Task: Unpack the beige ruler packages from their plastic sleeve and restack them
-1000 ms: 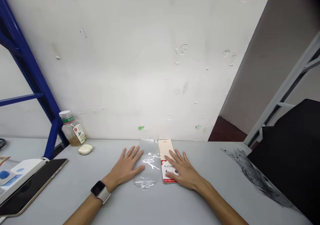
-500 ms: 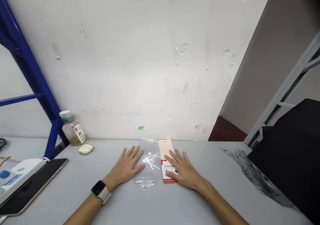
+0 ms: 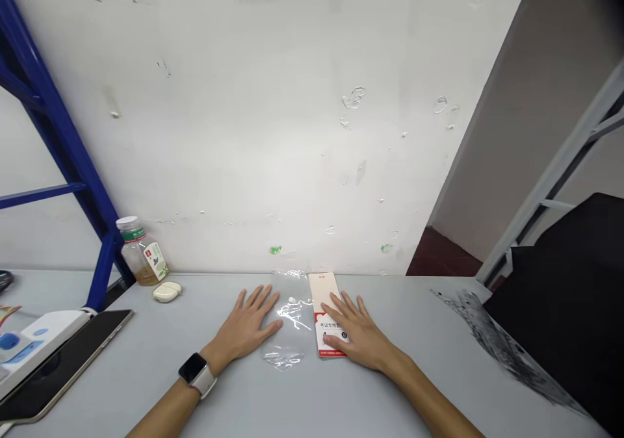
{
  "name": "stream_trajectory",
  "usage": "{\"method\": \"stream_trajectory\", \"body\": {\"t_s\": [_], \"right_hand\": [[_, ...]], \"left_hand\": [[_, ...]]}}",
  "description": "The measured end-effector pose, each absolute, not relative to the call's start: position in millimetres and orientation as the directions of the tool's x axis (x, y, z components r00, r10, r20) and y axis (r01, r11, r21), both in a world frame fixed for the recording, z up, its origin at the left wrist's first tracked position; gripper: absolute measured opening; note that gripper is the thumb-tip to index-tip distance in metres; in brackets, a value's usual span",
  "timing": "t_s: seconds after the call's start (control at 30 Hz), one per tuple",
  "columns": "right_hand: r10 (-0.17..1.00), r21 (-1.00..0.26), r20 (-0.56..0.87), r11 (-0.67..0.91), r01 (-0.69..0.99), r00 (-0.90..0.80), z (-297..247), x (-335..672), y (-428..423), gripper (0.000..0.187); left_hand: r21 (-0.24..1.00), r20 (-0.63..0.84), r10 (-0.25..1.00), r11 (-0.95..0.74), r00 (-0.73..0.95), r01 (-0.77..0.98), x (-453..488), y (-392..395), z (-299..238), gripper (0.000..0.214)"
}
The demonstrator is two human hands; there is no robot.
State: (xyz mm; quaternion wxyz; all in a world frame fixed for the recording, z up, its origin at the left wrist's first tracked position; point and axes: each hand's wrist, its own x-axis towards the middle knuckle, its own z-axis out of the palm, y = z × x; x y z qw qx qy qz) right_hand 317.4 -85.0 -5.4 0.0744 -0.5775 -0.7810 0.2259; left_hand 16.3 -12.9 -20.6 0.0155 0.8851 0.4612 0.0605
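Observation:
My left hand [image 3: 248, 324], with a smartwatch [image 3: 194, 366] on the wrist, lies flat with fingers spread on the grey table. Its thumb and fingertips reach the left edge of a clear plastic pouch [image 3: 294, 334], which has a small round white button near its top. To the right of the pouch lies a flat cream, red and white card packet [image 3: 322, 289] with Chinese print on its lower half. My right hand [image 3: 358, 331] rests open on the packet's right side, fingers spread, hiding part of the print. Neither hand grips anything.
A clear bottle [image 3: 141, 253] with a white cap and a cream-coloured case [image 3: 167, 291] stand at the back left. Nearer are a dark-screened phone [image 3: 63, 366] and a white power strip [image 3: 43, 334]. A blue metal frame [image 3: 63, 119] rises at left; black material [image 3: 560, 295] covers the right.

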Motion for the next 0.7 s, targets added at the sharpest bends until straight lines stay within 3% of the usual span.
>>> {"method": "stream_trajectory", "body": {"t_s": [0.23,0.37,0.6,0.7], "right_hand": [[0.938,-0.468,-0.144,0.217,0.857,-0.316,-4.4,316.5,-85.2,0.075],[0.973,-0.532,-0.104,0.122,0.838,-0.207,-1.3,317.0,-87.3,0.074],[0.988,-0.539,-0.108,0.036,0.841,-0.112,0.8,319.6,-91.5,0.062],[0.993,-0.614,-0.110,-0.033,0.788,-0.044,-1.5,320.6,-91.0,0.046]], "left_hand": [[0.151,0.167,0.764,-0.644,0.623,0.750,18.7,-19.3,-7.2,0.060],[0.217,0.239,0.722,-0.692,0.649,0.689,25.4,-31.8,2.3,0.052],[0.291,0.217,0.748,-0.663,0.627,0.690,36.5,-44.7,4.6,0.045],[0.264,0.225,0.770,-0.638,0.597,0.723,39.6,-45.8,8.8,0.039]]}}
